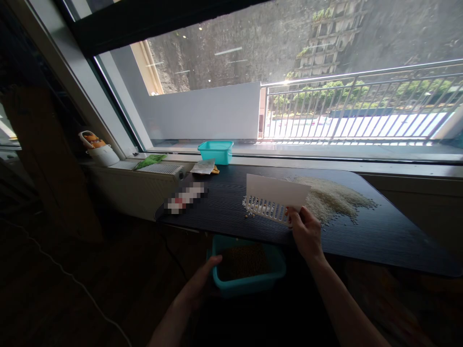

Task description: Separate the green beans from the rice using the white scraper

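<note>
My right hand is closed on the lower right corner of a white comb-toothed scraper, which stands with its teeth on the dark table. A few brown beans lie by its left end. A pile of white rice spreads behind and to the right of it. My left hand grips the left side of a teal tub held below the table's front edge. The tub holds brown grains.
A second teal tub stands at the back of the table by the window sill. Beside it lies a plastic bag. A white appliance and a radiator top are at the left. A white cable crosses the floor.
</note>
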Available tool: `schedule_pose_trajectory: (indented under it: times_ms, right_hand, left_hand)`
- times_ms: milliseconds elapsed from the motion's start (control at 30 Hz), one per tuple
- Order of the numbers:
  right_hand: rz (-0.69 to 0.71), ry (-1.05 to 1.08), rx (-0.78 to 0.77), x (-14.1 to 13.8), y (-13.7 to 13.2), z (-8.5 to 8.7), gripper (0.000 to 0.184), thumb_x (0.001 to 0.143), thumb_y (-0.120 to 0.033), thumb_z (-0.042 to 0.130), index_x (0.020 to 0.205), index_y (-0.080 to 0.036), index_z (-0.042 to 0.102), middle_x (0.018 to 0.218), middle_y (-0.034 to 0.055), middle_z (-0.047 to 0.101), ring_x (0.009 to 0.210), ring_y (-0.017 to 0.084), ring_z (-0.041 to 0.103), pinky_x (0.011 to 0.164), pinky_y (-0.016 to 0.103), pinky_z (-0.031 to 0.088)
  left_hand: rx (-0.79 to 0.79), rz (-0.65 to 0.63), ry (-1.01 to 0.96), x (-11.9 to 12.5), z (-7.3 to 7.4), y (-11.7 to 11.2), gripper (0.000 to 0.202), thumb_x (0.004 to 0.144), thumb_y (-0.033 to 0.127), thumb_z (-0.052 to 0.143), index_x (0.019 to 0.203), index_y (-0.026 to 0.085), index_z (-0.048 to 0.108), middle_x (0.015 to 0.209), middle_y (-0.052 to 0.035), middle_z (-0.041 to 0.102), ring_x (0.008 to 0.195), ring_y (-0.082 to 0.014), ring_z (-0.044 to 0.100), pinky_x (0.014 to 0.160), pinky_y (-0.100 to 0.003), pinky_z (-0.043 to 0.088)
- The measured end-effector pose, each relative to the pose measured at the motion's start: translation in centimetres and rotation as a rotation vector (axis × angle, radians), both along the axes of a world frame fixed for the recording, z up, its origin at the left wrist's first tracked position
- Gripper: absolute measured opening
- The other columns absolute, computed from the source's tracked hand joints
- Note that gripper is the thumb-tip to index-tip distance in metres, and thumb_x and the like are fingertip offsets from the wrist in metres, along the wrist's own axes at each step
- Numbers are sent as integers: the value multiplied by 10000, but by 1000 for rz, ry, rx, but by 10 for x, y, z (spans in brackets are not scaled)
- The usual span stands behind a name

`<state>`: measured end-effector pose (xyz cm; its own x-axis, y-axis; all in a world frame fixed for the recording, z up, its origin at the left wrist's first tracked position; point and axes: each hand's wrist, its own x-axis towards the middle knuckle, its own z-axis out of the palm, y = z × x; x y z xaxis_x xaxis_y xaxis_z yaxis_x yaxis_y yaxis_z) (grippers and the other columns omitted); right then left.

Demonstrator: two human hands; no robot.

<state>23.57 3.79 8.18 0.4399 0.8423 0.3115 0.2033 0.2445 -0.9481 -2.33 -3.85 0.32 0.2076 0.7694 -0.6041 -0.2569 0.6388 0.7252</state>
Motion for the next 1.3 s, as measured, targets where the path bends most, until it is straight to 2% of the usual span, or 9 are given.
schedule_pose_trajectory:
  times_ms: [200, 300, 467, 700, 1033, 1300]
  right_hand:
    - [-1, 28, 13, 5, -4, -1, 204, 722, -366, 578, 653, -176, 601, 549, -29, 527, 501, 111, 441, 498, 244, 372]
    - [-51, 31, 10, 13, -12, -2, 210, 712, -382, 586, 672, -176, 608, 568, -20, 549, 520, 118, 464, 521, 251, 389]
    - [-68, -55, -17, 21, -22, -4, 199, 715, -368, 586, 652, -180, 603, 583, -8, 580, 546, 129, 504, 541, 253, 413]
    - [-22, -148, -4, 17, -23, -5, 220, 745, -379, 566, 671, -180, 621, 578, -7, 588, 532, 130, 510, 519, 247, 406]
    - [13, -145, -11, 16, -27, -4, 257, 760, -420, 572, 693, -176, 616, 596, 9, 605, 527, 129, 503, 495, 242, 402]
    - [16, -159, -50, 16, -57, -12, 236, 783, -400, 561, 740, -178, 631, 649, 16, 647, 557, 144, 553, 527, 249, 442]
  left_hand:
    - [13, -38, -74, -1, 16, -1, 647, 781, 510, 545, 1297, 132, 446, 1119, -151, 637, 969, -291, 629, 759, -424, 533]
    - [6, -63, -89, 0, 24, -1, 644, 787, 507, 537, 1291, 115, 445, 1110, -159, 637, 956, -296, 632, 746, -430, 538]
    - [4, -94, -92, 5, 31, 1, 622, 784, 470, 561, 1279, 111, 448, 1135, -155, 623, 1001, -289, 615, 768, -416, 538]
    - [4, -100, -79, 7, 35, -1, 633, 766, 489, 572, 1269, 117, 472, 1079, -149, 642, 983, -287, 625, 777, -427, 538]
    - [-37, -74, -93, 9, 36, 0, 606, 773, 463, 578, 1265, 122, 486, 1058, -146, 657, 996, -305, 627, 785, -447, 535]
    - [-86, -44, -49, 9, 32, 0, 621, 774, 454, 596, 1286, 128, 462, 1014, -132, 683, 948, -287, 654, 770, -419, 546]
